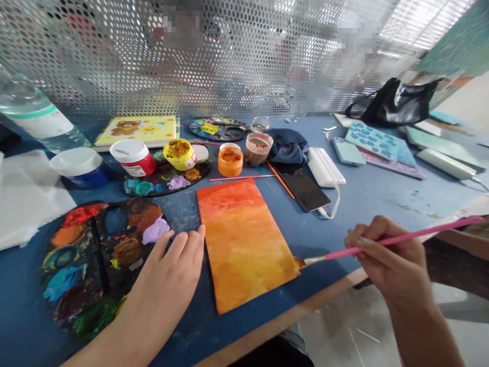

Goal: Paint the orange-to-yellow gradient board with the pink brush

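Note:
A sheet painted in a red-orange to yellow gradient (244, 244) lies on the blue table (183, 326). My right hand (389, 260) is shut on a pink-handled paintbrush (397, 242), and its paint-tipped bristles touch the sheet's right edge. My left hand (171, 270) rests flat on the table and holds nothing, its fingertips close to the sheet's left edge. Beside those fingers lies a black palette (101, 260) with many dried colours and a lilac paint blob (156, 230).
A second palette (166, 179), several open paint jars (230, 160) and a loose pink brush (240, 178) lie beyond the sheet. A phone (301, 186), power bank (324, 165), water bottle (34, 107) and black bag (397, 102) also sit there, before a perforated metal screen (191, 51).

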The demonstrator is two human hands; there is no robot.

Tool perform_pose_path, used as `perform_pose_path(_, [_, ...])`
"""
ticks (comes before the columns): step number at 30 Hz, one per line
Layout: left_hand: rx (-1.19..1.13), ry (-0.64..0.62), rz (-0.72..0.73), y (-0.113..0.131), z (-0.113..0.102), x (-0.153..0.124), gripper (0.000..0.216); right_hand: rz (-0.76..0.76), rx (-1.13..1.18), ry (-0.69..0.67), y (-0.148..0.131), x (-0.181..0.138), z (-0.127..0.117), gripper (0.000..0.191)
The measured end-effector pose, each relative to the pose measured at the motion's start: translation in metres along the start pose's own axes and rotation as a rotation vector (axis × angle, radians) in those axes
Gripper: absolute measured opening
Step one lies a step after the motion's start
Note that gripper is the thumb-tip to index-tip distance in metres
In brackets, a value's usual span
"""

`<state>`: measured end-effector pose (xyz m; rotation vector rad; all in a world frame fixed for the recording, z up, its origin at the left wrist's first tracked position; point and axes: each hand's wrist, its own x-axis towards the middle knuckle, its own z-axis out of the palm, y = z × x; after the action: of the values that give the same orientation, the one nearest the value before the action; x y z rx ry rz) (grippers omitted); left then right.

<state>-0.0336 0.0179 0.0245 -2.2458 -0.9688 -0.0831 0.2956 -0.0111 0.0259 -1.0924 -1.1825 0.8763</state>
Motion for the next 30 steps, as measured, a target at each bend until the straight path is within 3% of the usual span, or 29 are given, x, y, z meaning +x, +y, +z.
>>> perform_pose_path(13, [-0.019, 0.001, -0.015, 0.001, 0.000, 0.002, 0.051, -0.015, 0.033, -0.012, -0.004, 0.000, -0.002, 0.021])
perform_pose_path(16, [-0.024, -0.004, -0.015, 0.001, 0.000, 0.002, 0.051, -0.011, 0.054, -0.067, -0.005, -0.007, 0.009, 0.019])
perform_pose_path(21, [-0.015, -0.002, -0.013, 0.001, -0.002, 0.004, 0.050, 0.128, -0.021, -0.111, -0.003, -0.020, 0.037, 0.020])
perform_pose_path(27, [-0.017, -0.011, -0.010, 0.000, -0.003, 0.002, 0.051, 0.022, 0.039, -0.081, -0.005, -0.021, 0.040, 0.023])
perform_pose_path(30, [-0.017, -0.016, -0.009, 0.001, -0.003, 0.001, 0.051, 0.074, -0.014, -0.137, -0.007, -0.025, 0.046, 0.019])
